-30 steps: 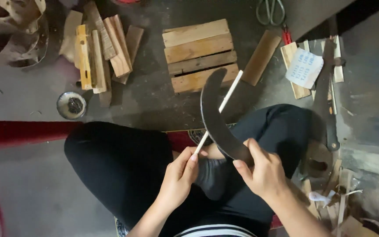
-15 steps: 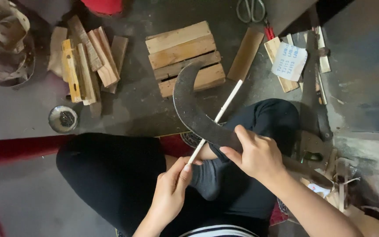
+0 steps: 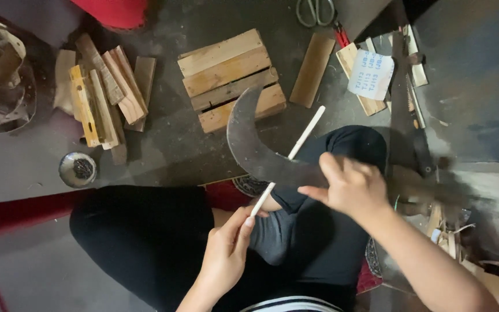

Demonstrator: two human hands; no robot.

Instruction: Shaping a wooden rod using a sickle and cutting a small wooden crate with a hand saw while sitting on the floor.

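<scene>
- Dark concrete floor (image 3: 163,144) carries a slatted wooden block (image 3: 229,78) and loose wood offcuts (image 3: 105,95) on the far side.
- Left hand (image 3: 226,254) pinches the near end of a thin pale stick (image 3: 290,156), slanting over the lap.
- Right hand (image 3: 350,188) is closed round a curved dark blade (image 3: 255,153) crossing the stick.
- Best shave away from the body, fingers behind the edge.

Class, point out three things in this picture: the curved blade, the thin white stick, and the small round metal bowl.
curved blade (image 3: 248,147), head view, on the broad dark middle of the blade.
thin white stick (image 3: 304,134), head view, on its upper length.
small round metal bowl (image 3: 64,167), head view, on its left rim.
</scene>
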